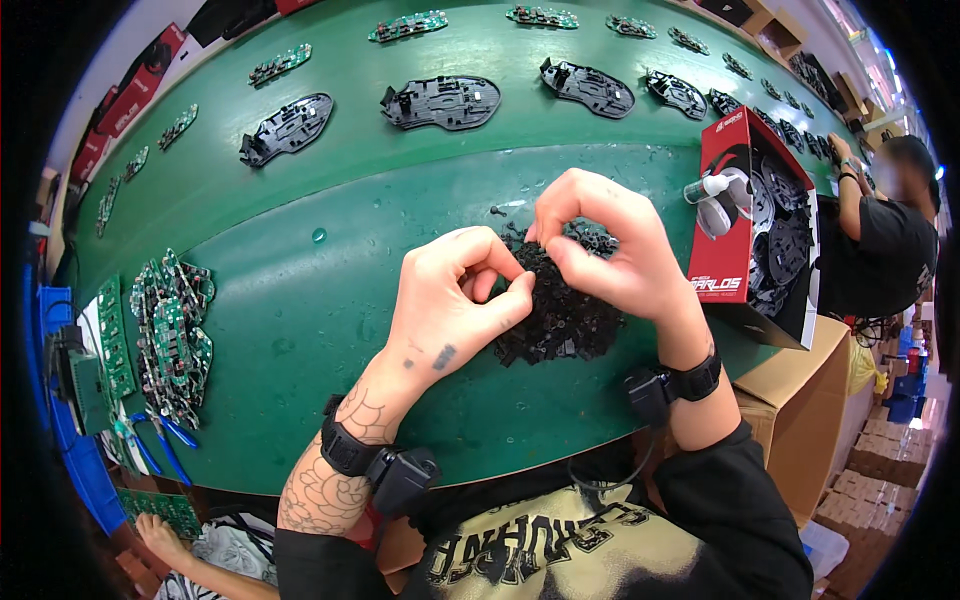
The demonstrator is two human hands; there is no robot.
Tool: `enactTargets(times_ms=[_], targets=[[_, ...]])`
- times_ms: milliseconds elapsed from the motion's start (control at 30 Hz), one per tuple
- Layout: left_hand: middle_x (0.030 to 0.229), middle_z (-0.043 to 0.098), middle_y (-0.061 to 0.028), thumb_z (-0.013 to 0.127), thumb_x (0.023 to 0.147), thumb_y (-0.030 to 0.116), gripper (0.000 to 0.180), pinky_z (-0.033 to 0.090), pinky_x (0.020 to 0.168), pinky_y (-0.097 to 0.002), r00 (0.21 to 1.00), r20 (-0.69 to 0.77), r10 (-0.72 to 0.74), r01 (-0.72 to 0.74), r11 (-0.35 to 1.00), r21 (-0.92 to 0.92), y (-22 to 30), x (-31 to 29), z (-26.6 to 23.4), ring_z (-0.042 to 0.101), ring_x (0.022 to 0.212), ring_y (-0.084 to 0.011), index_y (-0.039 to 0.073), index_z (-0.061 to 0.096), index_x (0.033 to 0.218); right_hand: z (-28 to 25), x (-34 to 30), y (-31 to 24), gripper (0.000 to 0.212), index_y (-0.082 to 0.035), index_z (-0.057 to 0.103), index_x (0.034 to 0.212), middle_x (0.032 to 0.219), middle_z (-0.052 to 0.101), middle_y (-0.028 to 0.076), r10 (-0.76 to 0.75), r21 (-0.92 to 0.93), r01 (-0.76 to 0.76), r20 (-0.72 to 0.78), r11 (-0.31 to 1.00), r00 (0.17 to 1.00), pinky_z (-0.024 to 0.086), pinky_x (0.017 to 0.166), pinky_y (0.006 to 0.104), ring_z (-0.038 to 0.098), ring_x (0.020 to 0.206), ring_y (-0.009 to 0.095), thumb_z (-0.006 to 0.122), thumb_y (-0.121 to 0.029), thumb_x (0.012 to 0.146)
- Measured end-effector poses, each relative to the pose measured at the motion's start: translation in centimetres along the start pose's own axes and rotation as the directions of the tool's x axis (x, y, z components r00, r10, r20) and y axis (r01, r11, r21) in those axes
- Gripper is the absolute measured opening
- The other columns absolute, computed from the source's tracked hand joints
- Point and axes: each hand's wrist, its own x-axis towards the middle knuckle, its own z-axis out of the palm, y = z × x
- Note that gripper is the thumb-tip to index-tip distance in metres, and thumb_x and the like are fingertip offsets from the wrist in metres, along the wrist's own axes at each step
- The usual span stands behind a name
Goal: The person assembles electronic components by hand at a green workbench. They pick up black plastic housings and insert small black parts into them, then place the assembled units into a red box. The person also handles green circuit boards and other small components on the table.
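Observation:
A heap of small black plastic parts lies on the green table before me. Above its left side my left hand is closed, thumb and index finger pinched together. My right hand pinches in the same way just to the right, over the heap's far side. Both sets of fingertips are close to each other. Whatever sits between them is too small or too hidden to name. Farther back, black mouse-shaped plastic shells stand in a row, with green circuit boards in a line behind them.
A red box of black shells, with a small white-capped bottle at its side, stands to the right. Circuit boards are piled at left near blue-handled pliers. Co-workers are at right and lower left. A cardboard box stands by my right arm.

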Motion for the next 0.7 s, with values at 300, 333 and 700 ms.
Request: enactTargets(times_ms=[300,333,700], targets=[[0.069,0.053,0.0020,0.060,0.089,0.008,0.009,0.035,0.051,-0.0199,0.976,-0.209,0.064,-0.083,0.993,-0.083,1.0,-0.3,1.4,0.045,0.056,-0.0037,0.000,0.064,0.089,-1.2,-1.0,2.4,0.013,-0.006,0.068,0.084,0.087,0.061,0.007,-0.110,-0.423,0.098,-0.004,0.901,0.994,0.049,0.078,0.0383,0.059,0.087,0.028,0.070,-0.018,0.078],[0.075,0.056,-0.0019,0.052,0.092,0.008,0.016,0.038,0.054,-0.0208,0.972,-0.194,0.130,-0.143,0.988,-0.052,0.9,-0.4,1.5,0.048,0.059,-0.0060,-0.002,0.062,0.100,-1.4,-1.5,2.4,0.014,-0.007,0.068,0.084,0.087,0.061,0.007,-0.093,-0.444,0.072,-0.026,0.893,0.995,0.049,0.078,0.0388,0.058,0.087,0.027,0.070,-0.019,0.078],[0.084,0.061,-0.0124,0.063,0.080,0.013,0.014,0.047,0.073,-0.0420,0.693,0.313,0.649,-0.720,0.609,0.332,13.7,6.5,15.4,0.058,0.085,-0.0310,0.005,0.064,0.092,1.8,0.0,3.6,0.008,-0.006,0.063,0.071,0.079,0.058,0.014,-0.037,-0.369,0.071,0.099,0.927,0.994,0.049,0.070,0.0378,0.057,0.075,0.031,0.065,-0.014,0.072]])
